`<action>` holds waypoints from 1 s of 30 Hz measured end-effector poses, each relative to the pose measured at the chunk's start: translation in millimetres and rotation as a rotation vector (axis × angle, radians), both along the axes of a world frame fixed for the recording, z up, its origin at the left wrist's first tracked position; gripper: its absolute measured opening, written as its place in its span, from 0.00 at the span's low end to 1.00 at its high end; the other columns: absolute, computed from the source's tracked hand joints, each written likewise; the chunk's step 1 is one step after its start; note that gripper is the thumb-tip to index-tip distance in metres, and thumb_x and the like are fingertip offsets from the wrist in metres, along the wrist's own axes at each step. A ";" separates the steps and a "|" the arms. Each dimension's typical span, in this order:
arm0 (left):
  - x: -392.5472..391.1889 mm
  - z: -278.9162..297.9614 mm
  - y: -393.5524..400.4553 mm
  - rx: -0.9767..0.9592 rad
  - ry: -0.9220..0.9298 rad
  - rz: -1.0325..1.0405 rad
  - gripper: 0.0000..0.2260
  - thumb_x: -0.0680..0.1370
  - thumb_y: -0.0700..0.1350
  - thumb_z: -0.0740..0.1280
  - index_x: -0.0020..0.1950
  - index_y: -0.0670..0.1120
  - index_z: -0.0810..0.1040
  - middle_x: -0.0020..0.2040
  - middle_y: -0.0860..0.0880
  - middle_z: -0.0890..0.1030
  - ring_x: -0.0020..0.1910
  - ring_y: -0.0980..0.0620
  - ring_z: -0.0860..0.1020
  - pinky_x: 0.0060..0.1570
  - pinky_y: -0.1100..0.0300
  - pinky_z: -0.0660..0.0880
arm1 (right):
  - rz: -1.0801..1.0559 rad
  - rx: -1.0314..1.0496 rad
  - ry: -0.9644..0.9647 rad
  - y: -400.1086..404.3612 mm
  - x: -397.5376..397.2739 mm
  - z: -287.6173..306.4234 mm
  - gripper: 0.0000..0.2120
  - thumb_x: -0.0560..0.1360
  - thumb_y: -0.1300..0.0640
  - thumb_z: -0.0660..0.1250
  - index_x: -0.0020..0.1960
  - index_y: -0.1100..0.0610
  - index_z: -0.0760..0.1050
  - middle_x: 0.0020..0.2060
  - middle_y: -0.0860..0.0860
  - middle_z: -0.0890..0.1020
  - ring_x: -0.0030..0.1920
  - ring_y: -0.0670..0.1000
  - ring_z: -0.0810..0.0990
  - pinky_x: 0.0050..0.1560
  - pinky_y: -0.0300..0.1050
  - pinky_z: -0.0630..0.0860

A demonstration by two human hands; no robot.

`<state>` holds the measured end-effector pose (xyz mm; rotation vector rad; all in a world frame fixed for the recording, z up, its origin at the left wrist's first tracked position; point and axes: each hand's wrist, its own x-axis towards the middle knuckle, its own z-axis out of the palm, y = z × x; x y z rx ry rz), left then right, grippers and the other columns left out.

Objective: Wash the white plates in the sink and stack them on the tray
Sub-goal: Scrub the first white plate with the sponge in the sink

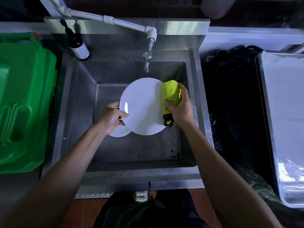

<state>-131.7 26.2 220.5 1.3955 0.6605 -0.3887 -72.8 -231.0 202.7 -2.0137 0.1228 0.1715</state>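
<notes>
A white plate (143,106) is held over the steel sink (131,148), below the tap (147,60). My left hand (111,117) grips the plate's left rim, thumb on top. My right hand (181,106) holds a folded yellow cloth (171,94) with a black tag against the plate's right edge. Under my left hand, part of another white plate (120,133) shows in the basin. The metal tray (286,112) lies at the far right with nothing on its visible part.
A dark pump bottle (77,43) stands on the sink's back left corner. A green plastic container (24,102) fills the left side. Between sink and tray lies dark black material (233,99). No water runs from the tap.
</notes>
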 end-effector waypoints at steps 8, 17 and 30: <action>29.4 22.1 12.8 0.214 -0.053 -0.320 0.18 0.71 0.23 0.66 0.47 0.46 0.84 0.43 0.45 0.86 0.40 0.45 0.84 0.39 0.47 0.81 | 0.206 -0.041 -0.029 -2.9 19.9 23.1 0.37 0.68 0.50 0.76 0.71 0.34 0.63 0.57 0.43 0.78 0.51 0.38 0.76 0.45 0.24 0.71; 52.3 37.5 5.9 0.348 -0.109 -0.500 0.14 0.72 0.24 0.66 0.50 0.38 0.83 0.44 0.41 0.83 0.40 0.45 0.81 0.41 0.49 0.79 | 0.338 -0.138 -0.131 6.3 27.9 39.8 0.37 0.69 0.56 0.73 0.72 0.35 0.62 0.50 0.46 0.78 0.46 0.28 0.74 0.41 0.22 0.68; 48.1 13.2 -15.8 0.417 -0.198 -0.372 0.11 0.69 0.32 0.69 0.35 0.48 0.79 0.31 0.54 0.77 0.31 0.57 0.72 0.36 0.59 0.67 | 0.222 -0.210 -0.367 8.1 15.6 31.2 0.40 0.68 0.70 0.68 0.74 0.46 0.63 0.60 0.53 0.76 0.59 0.53 0.73 0.58 0.44 0.71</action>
